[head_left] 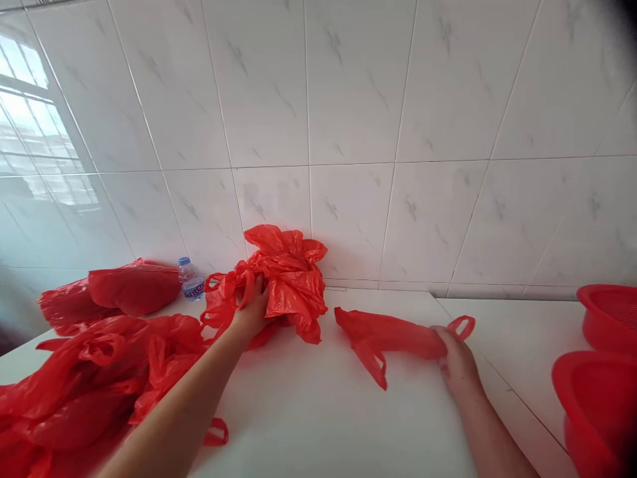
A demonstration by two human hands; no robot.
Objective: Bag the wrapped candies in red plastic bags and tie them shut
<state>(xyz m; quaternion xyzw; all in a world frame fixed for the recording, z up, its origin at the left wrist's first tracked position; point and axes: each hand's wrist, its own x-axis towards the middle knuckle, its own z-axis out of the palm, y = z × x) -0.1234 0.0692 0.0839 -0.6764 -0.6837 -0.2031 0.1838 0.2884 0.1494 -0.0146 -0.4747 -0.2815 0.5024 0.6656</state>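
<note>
My left hand reaches into a crumpled heap of red plastic bags by the wall, its fingers partly buried in the folds. Whether those fingers are closed on a bag is hidden. On the right, my right hand is closed around one end of a single red plastic bag. That bag stretches leftward over the white table, with one handle loop hanging down and another sticking out past my fingers.
A larger pile of red bags covers the table's left side. Behind it lie bundled red bags and a small water bottle. Two red plastic baskets stand at the right edge. A tiled wall closes off the back.
</note>
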